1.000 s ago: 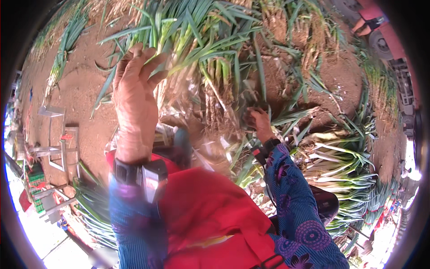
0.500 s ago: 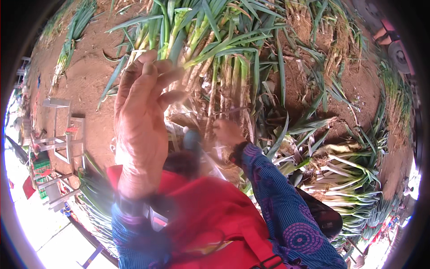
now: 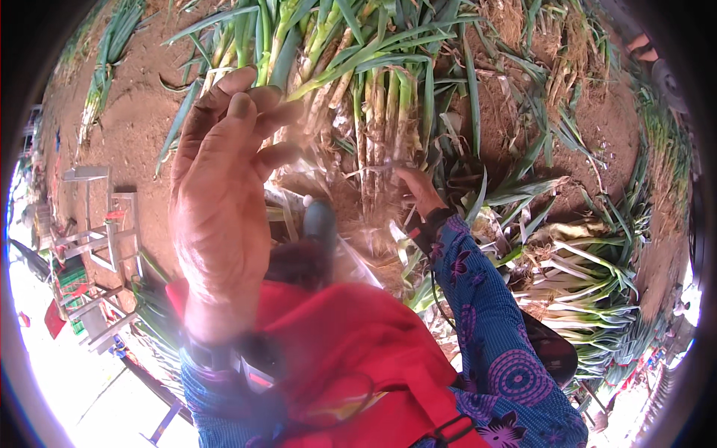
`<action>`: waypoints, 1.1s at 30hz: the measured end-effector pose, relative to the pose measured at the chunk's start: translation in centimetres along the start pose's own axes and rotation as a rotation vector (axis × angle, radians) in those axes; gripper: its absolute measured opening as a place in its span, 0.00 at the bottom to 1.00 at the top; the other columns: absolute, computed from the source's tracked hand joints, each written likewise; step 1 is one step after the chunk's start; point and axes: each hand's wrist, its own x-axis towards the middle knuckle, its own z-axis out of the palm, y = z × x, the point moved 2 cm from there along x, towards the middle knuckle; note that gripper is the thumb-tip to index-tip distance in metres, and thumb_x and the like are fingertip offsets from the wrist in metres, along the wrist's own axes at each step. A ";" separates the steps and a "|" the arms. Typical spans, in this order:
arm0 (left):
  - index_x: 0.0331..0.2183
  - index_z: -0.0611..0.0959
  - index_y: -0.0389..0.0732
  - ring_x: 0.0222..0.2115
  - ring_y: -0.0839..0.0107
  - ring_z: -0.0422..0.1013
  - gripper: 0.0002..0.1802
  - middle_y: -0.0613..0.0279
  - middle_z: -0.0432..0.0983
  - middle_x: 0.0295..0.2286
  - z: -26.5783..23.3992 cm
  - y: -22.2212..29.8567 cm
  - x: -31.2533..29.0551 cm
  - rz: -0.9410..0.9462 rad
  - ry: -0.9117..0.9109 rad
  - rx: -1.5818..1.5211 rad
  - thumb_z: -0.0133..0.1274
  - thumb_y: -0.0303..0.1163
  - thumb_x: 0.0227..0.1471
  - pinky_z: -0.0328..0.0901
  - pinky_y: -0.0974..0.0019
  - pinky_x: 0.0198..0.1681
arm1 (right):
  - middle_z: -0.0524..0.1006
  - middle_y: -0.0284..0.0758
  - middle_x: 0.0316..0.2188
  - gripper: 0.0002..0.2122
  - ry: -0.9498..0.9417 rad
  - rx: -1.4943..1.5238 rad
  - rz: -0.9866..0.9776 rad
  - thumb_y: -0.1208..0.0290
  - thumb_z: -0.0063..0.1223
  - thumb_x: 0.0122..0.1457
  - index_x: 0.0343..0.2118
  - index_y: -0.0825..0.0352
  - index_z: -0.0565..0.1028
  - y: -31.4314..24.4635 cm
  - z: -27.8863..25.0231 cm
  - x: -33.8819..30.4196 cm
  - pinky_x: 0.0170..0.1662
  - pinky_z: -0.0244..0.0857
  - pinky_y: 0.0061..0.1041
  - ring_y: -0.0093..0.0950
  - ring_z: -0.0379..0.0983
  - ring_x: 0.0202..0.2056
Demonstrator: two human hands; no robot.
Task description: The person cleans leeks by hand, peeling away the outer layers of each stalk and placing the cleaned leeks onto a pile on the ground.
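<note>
A bundle of green leeks (image 3: 377,112) with pale stems and roots lies on the red earth in front of me. My left hand (image 3: 220,194) is raised close to the camera, its fingers loosely curled and apart, with the tips by the leaves on the bundle's left side; nothing shows in it. My right hand (image 3: 418,190), in a blue patterned sleeve, reaches to the stems' root end and pinches a thin pale strand (image 3: 377,169) there. A blurred teal, handle-like object (image 3: 321,224) sits between my hands, above the red cloth (image 3: 351,351) on my lap.
More leeks lie in a pile (image 3: 590,276) at the right and in a bunch (image 3: 104,60) at the far left. Dry trimmings litter the dirt at the top right. Metal stools or frames (image 3: 97,216) stand at the left.
My left hand has come closer to the camera and shifted right. My right hand has moved up to the root end of the middle bundle. The view has tilted toward the bundle.
</note>
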 end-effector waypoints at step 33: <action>0.41 0.76 0.43 0.34 0.76 0.70 0.17 0.66 0.74 0.33 16.4 -17.8 -12.3 0.298 -1.274 0.492 0.42 0.43 0.58 0.67 0.69 0.31 | 0.75 0.31 0.29 0.11 0.310 -0.546 -0.269 0.68 0.39 0.59 0.35 0.65 0.74 -6.0 -12.8 -53.6 0.27 0.66 0.23 0.23 0.72 0.27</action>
